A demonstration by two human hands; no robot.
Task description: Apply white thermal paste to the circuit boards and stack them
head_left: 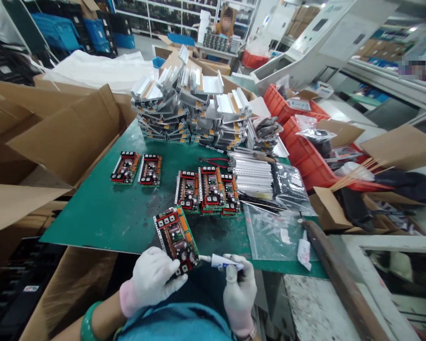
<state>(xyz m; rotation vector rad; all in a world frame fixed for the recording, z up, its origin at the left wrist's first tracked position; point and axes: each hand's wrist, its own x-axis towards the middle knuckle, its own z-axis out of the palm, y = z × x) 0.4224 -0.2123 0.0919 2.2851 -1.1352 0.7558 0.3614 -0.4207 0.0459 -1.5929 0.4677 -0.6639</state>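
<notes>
The person's left hand (152, 279), in a white glove, is holding a circuit board (175, 239) up off the green mat, its fingers closed narrowly around the board's lower corner. The right hand (239, 294), also gloved, is pinching a small white tube (222, 262) between its fingers and thumb, with the tube lying almost level and its thin nozzle pointing left toward the board.

The board is sitting just above the near edge of the mat, directly ahead of the person's body. Its long axis is slanting from upper left down to lower right, so its lower end is closest to both hands. The left hand is the nearer one, being in contact with the board, while the right hand is working just beside its lower right edge. The nozzle tip is appearing to touch that edge or stop just short of it, though the angle makes this hard to judge.

More circuit boards (209, 189) are lying in small groups across the mat, with red-handled pliers (213, 162) and a clear plastic bag (270, 237) nearby. Stacks of metal rails (191, 104) are rising behind them, and red crates (301, 151) are standing to the right, while a cardboard box (64, 132) is opening out on the left
</notes>
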